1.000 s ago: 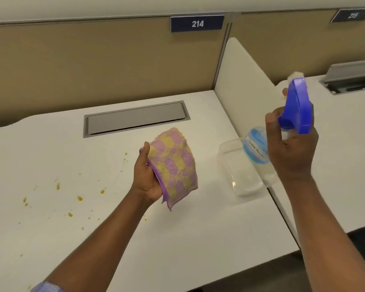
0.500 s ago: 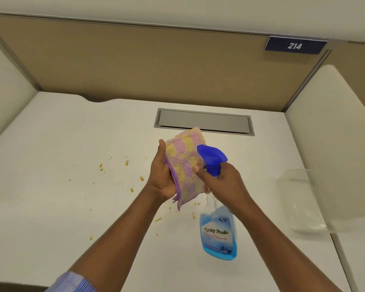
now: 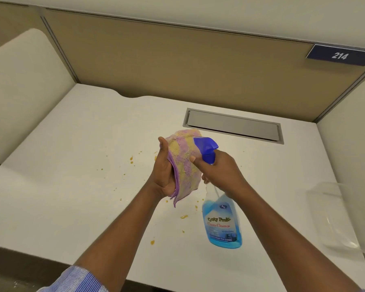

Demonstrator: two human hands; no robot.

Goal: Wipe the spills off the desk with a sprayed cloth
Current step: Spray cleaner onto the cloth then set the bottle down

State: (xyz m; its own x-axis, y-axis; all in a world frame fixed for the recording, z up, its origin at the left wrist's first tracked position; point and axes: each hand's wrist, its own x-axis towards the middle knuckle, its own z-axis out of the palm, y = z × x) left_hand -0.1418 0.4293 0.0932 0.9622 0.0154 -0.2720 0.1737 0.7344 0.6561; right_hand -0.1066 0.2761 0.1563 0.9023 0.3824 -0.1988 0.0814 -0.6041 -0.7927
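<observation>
My left hand (image 3: 163, 171) holds a folded pink-and-yellow checked cloth (image 3: 183, 163) upright above the white desk (image 3: 72, 186). My right hand (image 3: 221, 171) grips the neck of a spray bottle (image 3: 221, 224) of blue glass cleaner, a finger on the trigger. Its blue nozzle (image 3: 204, 146) points at the cloth from a very short distance. Small orange spill drops (image 3: 131, 159) lie scattered on the desk, below and to the left of my hands.
A grey cable-tray lid (image 3: 233, 125) is set into the desk behind my hands. A clear plastic container (image 3: 337, 213) sits at the desk's right edge. Cream side dividers (image 3: 19, 91) and a tan back panel (image 3: 177, 66) enclose the desk.
The right hand brought the spray bottle from the right side over to the cloth. My view turned left, so the desk and spills are now centred.
</observation>
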